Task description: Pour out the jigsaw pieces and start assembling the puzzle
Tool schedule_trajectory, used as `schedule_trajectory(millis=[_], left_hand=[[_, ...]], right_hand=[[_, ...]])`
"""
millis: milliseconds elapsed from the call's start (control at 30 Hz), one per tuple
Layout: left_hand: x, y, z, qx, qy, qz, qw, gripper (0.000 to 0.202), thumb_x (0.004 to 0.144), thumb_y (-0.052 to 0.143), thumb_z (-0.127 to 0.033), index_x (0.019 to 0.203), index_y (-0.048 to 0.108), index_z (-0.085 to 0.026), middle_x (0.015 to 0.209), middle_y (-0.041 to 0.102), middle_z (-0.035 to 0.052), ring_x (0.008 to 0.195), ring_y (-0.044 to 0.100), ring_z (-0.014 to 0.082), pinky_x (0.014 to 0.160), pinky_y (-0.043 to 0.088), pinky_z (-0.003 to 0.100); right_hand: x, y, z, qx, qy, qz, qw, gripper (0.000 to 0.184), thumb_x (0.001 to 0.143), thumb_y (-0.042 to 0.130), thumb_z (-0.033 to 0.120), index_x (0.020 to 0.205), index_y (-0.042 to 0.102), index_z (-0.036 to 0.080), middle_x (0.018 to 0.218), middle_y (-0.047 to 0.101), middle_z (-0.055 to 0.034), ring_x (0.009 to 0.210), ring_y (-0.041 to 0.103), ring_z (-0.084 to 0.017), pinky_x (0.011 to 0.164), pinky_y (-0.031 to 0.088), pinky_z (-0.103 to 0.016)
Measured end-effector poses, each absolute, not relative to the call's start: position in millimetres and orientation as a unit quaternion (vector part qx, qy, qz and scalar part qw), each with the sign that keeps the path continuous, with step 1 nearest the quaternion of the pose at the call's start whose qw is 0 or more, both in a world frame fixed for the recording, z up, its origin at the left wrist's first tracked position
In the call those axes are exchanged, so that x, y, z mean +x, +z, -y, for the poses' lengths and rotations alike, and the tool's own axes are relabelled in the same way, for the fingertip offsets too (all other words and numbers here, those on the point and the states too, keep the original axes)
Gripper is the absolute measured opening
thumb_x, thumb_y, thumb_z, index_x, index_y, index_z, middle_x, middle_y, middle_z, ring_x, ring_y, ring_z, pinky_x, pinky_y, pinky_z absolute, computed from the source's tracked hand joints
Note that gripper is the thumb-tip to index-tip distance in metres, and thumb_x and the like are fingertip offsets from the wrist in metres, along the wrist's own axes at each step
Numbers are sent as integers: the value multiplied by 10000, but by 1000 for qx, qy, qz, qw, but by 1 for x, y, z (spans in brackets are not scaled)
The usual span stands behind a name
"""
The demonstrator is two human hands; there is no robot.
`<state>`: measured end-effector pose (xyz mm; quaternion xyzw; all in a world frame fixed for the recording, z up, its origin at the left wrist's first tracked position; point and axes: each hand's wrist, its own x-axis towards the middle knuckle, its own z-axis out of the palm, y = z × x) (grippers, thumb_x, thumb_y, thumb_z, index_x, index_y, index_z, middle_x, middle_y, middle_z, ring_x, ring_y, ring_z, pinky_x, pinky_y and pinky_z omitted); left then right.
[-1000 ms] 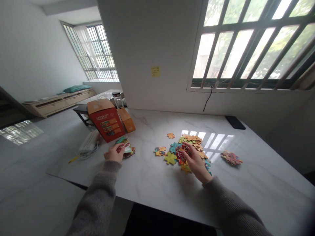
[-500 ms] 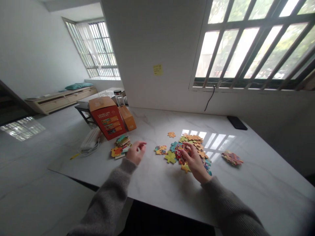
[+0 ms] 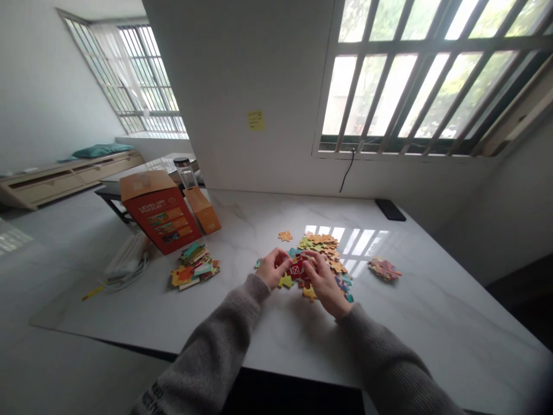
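My left hand (image 3: pixel 273 268) and my right hand (image 3: pixel 325 281) meet over a loose heap of colourful jigsaw pieces (image 3: pixel 322 246) on a white marble table (image 3: pixel 410 323). Both hands pinch a red jigsaw piece (image 3: pixel 296 268) with a white barn-door pattern, and their fingers hide part of it. A single orange jigsaw piece (image 3: pixel 285 236) lies just beyond the heap. To the left lies a spread pile of jigsaw pieces (image 3: pixel 194 270), and a smaller pile (image 3: pixel 384 269) lies to the right.
An orange-red puzzle box (image 3: pixel 161 211) and its orange tray (image 3: pixel 202 211) stand at the table's far left, near a glass bottle (image 3: pixel 184 173). A white cable-wrapped adapter (image 3: pixel 127 257) sits left of them, and a black phone (image 3: pixel 390 210) lies by the far wall.
My left hand has moved right from beside the left pile and now grips the red piece with my right hand. The whole view has shifted as my head turned.
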<state>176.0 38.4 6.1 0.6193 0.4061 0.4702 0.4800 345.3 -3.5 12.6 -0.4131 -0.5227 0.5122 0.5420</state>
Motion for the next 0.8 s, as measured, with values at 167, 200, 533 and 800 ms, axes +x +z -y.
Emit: schedule_trajectory(millis=[167, 200, 533, 800], left_hand=[[174, 8, -44, 464, 516, -402, 597, 472, 660, 756, -553, 769, 484, -183, 718, 585, -19, 561, 557, 93, 500, 476, 213], [175, 10, -44, 424, 525, -390, 626, 492, 632, 781, -540, 779, 470, -188, 782, 608, -6, 612, 593, 108, 533, 517, 238], [191, 3, -32, 488, 455, -378, 642, 505, 638, 771, -582, 807, 544, -163, 729, 649, 10, 549, 625, 131, 487, 548, 267], [189, 10, -30, 515, 462, -431, 580, 533, 600, 762, -628, 758, 563, -160, 598, 608, -13, 444, 556, 112, 433, 474, 239]], right_hand=[[349, 16, 3, -445, 486, 512, 551, 402, 860, 585, 470, 1190, 506, 255, 885, 580, -5, 635, 558, -120, 534, 479, -239], [350, 17, 2, -452, 479, 509, 554, 418, 860, 581, 466, 1214, 497, 263, 899, 581, -5, 633, 559, -121, 535, 480, -243], [350, 9, 4, -405, 540, 536, 507, 326, 889, 472, 446, 977, 661, 196, 860, 644, -52, 702, 596, -178, 609, 520, -301], [349, 13, 3, -459, 413, 597, 512, 316, 786, 679, 503, 732, 572, 210, 749, 542, -9, 712, 531, -170, 614, 497, -284]])
